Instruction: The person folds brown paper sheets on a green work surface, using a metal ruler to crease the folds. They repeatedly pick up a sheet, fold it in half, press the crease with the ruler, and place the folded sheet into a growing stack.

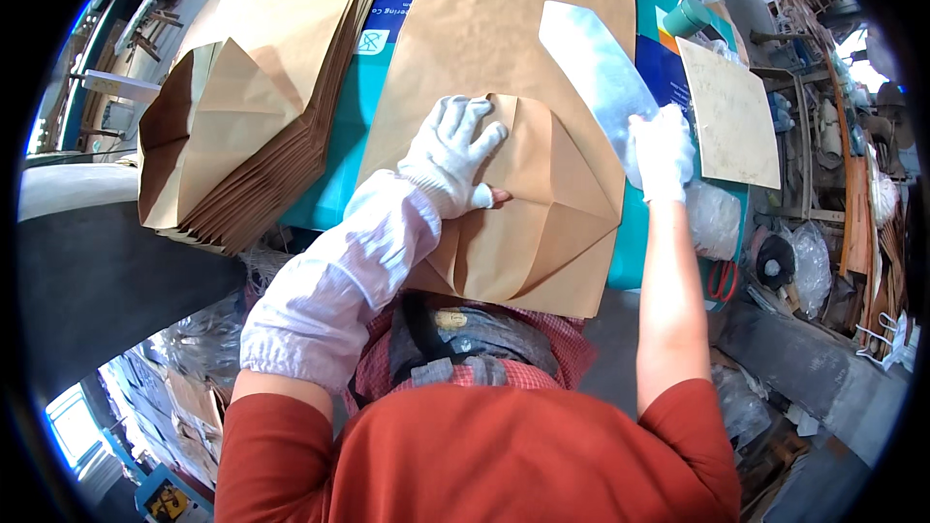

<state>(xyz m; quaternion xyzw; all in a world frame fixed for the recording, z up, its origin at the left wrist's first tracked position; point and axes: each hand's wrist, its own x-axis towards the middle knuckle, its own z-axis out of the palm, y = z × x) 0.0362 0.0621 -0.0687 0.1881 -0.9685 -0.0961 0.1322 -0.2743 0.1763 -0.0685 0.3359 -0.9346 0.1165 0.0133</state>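
Looks like a workshop, and a cluttered one. Suggested by a thick stack of folded brown paper sacks (254, 121) on the left, a pair of white work gloves (441, 160) in use, and red-looped scissors (723, 281) near the right edge of the teal work surface (632, 250). Borne out by long wooden strips (856, 218) standing along the right side, clear plastic (812, 263) bundled near them (too jumbled to sort piece by piece), and a rack-like frame (804, 145) crowded round with odds and ends.

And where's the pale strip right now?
In the head view, the pale strip is right of centre, in the right hand, slanting across the edge of the brown paper.
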